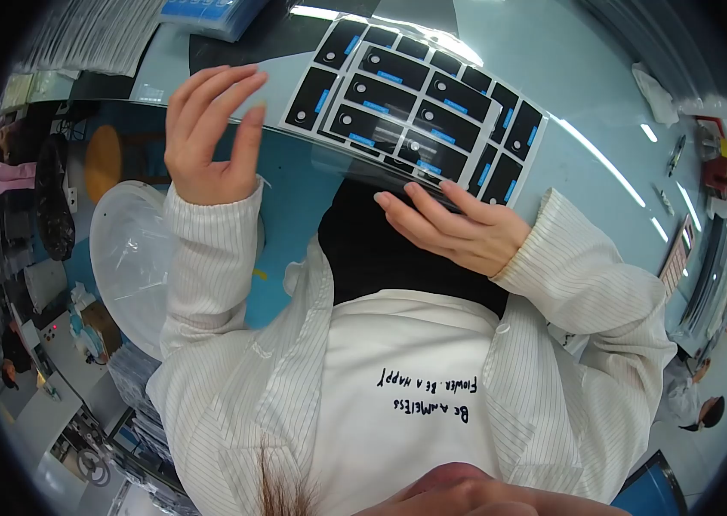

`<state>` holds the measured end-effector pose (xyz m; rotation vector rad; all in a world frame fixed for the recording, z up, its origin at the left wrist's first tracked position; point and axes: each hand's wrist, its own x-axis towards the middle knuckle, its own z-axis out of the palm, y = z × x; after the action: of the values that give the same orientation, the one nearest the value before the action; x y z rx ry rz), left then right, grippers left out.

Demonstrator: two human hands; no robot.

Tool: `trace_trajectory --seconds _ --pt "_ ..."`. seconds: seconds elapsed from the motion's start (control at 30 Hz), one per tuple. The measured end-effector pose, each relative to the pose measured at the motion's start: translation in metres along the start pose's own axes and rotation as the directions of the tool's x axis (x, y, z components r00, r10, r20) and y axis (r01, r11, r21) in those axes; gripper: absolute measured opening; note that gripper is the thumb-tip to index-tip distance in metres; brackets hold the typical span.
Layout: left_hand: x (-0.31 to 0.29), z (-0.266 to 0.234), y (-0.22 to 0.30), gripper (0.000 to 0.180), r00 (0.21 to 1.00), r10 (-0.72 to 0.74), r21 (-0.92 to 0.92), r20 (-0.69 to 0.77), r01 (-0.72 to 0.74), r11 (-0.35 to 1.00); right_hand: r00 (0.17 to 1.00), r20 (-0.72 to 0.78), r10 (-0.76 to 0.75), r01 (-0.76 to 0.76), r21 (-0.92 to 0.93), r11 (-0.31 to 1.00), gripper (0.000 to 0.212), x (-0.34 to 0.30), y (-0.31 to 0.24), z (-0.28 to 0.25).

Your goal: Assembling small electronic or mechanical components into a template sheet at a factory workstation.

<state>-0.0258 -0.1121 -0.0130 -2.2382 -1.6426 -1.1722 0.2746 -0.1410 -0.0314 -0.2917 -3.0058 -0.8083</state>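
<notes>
A sheet of black rectangular labels (415,116), each with a pale round spot and a small blue strip, lies tilted on a larger, similar sheet (522,131) near the table's front edge. To the left of both, my left hand (213,138) is raised over the table edge, thumb and fingers apart and nothing between them. My right hand (462,228) is at the near edge of the sheets, its fingers stretched out toward the left. Its fingertips are beside the lower labels; whether they touch the sheet is hard to tell. The right thumb is hidden.
A stack of thin sheets (92,39) stands at the far left, with a blue pack (209,15) beside it. A white round tub (131,258) is below the table's left side. Toward the right lie a crumpled white piece (654,93) and a pink calculator-like object (677,258).
</notes>
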Motion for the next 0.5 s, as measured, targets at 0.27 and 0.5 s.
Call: trace_trajectory --seconds 0.27,0.5 --pt "0.019 0.009 0.009 0.030 0.807 0.386 -0.265 0.447 -0.293 0.919 0.965 -0.247 -0.089 0.131 0.161 0.978 0.026 -0.004 0.015 -0.017" --pt "0.042 0.001 0.000 0.059 0.658 0.502 -0.407 0.561 -0.309 0.860 0.870 -0.270 0.412 -0.109 0.710 0.695 0.027 -0.009 0.028 -0.021"
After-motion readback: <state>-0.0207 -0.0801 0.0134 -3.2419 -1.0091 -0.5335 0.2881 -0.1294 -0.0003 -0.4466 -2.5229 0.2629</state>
